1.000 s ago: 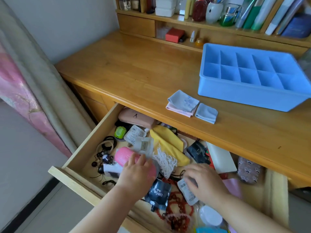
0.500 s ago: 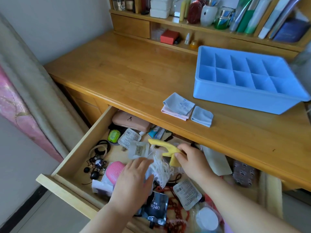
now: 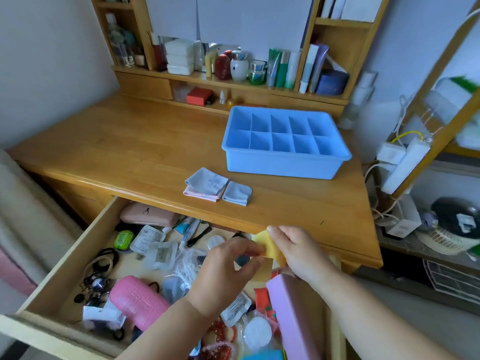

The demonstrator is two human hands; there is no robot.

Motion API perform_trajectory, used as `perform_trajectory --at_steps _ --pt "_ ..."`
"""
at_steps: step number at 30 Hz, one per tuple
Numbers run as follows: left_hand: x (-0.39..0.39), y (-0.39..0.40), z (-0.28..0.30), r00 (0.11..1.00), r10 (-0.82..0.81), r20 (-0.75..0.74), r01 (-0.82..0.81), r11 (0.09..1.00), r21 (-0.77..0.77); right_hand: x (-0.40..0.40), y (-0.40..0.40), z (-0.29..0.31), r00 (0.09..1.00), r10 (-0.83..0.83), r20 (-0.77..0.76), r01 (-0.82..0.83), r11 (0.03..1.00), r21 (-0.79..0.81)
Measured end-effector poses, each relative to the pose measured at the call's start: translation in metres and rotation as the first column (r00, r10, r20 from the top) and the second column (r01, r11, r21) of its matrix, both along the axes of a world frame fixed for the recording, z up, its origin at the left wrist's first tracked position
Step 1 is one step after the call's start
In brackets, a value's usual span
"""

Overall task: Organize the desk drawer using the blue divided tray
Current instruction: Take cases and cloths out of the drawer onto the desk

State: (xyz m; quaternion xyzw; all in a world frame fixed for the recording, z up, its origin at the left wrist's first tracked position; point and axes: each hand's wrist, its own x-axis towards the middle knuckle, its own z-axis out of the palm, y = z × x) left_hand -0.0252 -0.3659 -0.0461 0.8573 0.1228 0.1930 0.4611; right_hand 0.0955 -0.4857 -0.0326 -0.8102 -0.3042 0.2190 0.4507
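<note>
The blue divided tray (image 3: 283, 165) stands empty on the desk top, far right. Below it the open drawer (image 3: 65, 258) is full of clutter: a pink case (image 3: 137, 300), a beige case (image 3: 148, 215), sachets, hair ties, red beads. Above the drawer's right half, both hands hold a small yellow cloth (image 3: 267, 246). My right hand (image 3: 296, 249) pinches its top right edge. My left hand (image 3: 228, 266) pinches its left edge between thumb and fingers. Most of the cloth is hidden behind my fingers.
Two folded grey and pink cloths (image 3: 217, 187) lie on the desk (image 3: 130, 152) in front of the tray. Shelves with bottles and books line the back. A lilac box (image 3: 293, 310) sits at the drawer's right side. Cables and a power strip (image 3: 405, 162) hang at right.
My right hand lifted the yellow cloth out of the drawer and up to the right. My left hand left the drawer clutter and took the cloth's other edge. The camera tilted up.
</note>
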Motion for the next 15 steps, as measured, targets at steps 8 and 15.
perform_trajectory --at_steps 8,15 --pt "0.028 -0.044 0.022 0.993 -0.071 0.091 0.061 0.993 0.103 0.014 -0.038 0.021 0.962 -0.047 -0.270 0.059 0.998 0.035" --pt "0.045 -0.054 0.043 0.997 -0.075 0.027 0.079 0.976 -0.202 0.023 -0.069 0.035 0.942 0.270 -0.201 -0.286 0.957 -0.052"
